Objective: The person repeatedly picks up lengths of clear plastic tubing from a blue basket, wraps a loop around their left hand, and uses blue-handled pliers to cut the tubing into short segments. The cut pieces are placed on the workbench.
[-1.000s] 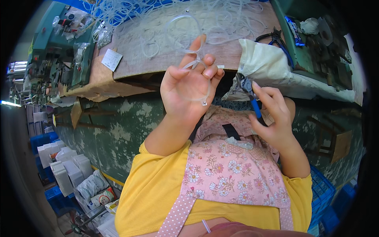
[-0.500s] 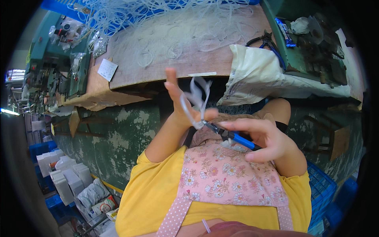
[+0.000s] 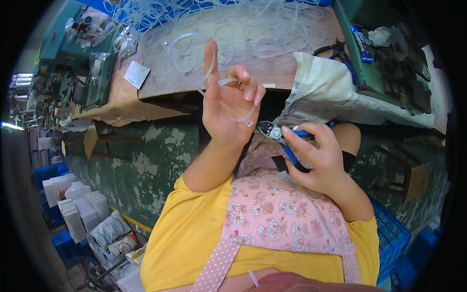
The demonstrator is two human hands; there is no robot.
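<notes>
Raised near the table's front edge, my left hand has its palm turned up, the index finger stretched out and the other fingers curled. It holds a clear plastic tube that loops around the index finger and across the palm. Small metal bits show at the tube's two ends, one beyond the fingertip and one at the palm's right edge. My right hand grips blue-handled pliers, with handles spread and jaws apart. The jaws point at the tube end by my left palm, a little away from it.
Many clear tubes are heaped at the table's back. A second pair of pliers lies at the right, beside a white sack hanging over the edge. Green machines flank the wooden tabletop. A blue crate stands at lower right.
The pliers have come away from the tube and their jaws have opened. My left hand has moved up and away, and the tube has spread into a wider loop.
</notes>
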